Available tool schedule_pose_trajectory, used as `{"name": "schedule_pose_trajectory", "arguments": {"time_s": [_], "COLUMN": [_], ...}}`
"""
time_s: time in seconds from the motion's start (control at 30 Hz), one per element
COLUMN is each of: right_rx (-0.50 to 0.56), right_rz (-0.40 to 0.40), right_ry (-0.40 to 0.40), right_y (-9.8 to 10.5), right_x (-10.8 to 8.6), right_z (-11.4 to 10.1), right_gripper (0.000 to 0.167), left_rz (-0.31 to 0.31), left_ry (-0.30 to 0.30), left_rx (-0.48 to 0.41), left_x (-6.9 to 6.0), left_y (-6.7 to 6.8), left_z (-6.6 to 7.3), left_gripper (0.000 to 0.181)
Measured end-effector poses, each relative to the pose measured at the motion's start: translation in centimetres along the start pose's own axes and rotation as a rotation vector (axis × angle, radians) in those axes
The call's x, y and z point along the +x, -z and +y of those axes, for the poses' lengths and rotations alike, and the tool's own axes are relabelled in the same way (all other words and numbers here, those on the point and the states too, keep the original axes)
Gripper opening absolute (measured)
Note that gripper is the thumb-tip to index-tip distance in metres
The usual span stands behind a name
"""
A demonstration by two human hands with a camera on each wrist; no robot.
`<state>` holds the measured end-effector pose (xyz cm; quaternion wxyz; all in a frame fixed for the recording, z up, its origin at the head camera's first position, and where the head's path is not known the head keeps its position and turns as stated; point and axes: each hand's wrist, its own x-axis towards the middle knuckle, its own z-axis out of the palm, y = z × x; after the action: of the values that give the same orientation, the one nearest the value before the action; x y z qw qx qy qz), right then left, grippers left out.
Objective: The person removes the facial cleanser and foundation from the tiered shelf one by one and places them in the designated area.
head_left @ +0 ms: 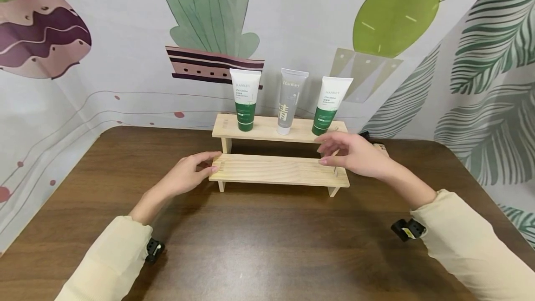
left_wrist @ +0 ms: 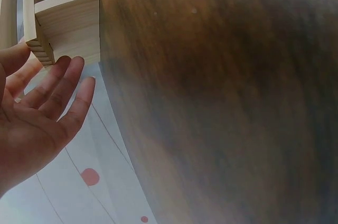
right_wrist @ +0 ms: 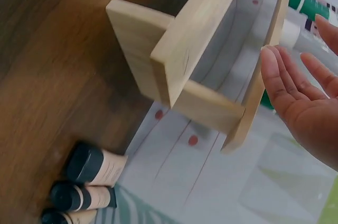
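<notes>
A two-tier wooden display rack [head_left: 267, 169] stands on the table. My left hand [head_left: 188, 174] holds the left end of its lower board between thumb and index finger, and the other fingers [left_wrist: 82, 100] extend loosely beside the leg panel. Near the rack's right end, my right hand [head_left: 355, 154] is held with relaxed fingers spread and nothing between them; its fingertips are close to the upper board's front edge, contact unclear. On the upper board stand a white-and-green tube [head_left: 245, 99], a grey tube [head_left: 291, 101] and another white-and-green tube [head_left: 330, 105], all caps down.
Behind my right hand lie beige tubes with dark caps [right_wrist: 84, 163], close to the rack's right end. The brown tabletop [head_left: 267, 245] extends in front of the rack. A cloth backdrop [head_left: 138, 59] with printed cacti and leaves hangs behind the table.
</notes>
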<state>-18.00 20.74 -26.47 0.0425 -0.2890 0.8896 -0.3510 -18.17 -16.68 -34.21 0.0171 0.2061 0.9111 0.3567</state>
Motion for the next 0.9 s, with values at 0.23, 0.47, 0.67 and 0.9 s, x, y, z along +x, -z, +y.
{"name": "schedule_pose_trajectory", "arguments": {"time_s": [0.23, 0.47, 0.67, 0.9], "right_rx": [0.029, 0.133, 0.176, 0.235], "right_rz": [-0.020, -0.027, 0.008, 0.049], "right_ry": [-0.016, 0.035, 0.060, 0.060], "right_y": [-1.2, -2.4, -3.3, -4.5], "right_x": [1.2, 2.7, 3.9, 5.1], "right_z": [-1.0, -2.3, -3.6, -4.8], "right_gripper": [0.036, 0.038, 0.040, 0.038], "left_rz": [-0.004, 0.002, 0.001, 0.003], "left_ry": [0.007, 0.001, 0.001, 0.000], "left_rx": [0.000, -0.002, -0.004, 0.000], "left_x": [0.0, 0.0, 0.0, 0.0], "left_y": [0.0, -0.1, -0.1, 0.0], "left_z": [0.0, 0.0, 0.1, 0.2], "left_gripper": [0.039, 0.039, 0.039, 0.039]}}
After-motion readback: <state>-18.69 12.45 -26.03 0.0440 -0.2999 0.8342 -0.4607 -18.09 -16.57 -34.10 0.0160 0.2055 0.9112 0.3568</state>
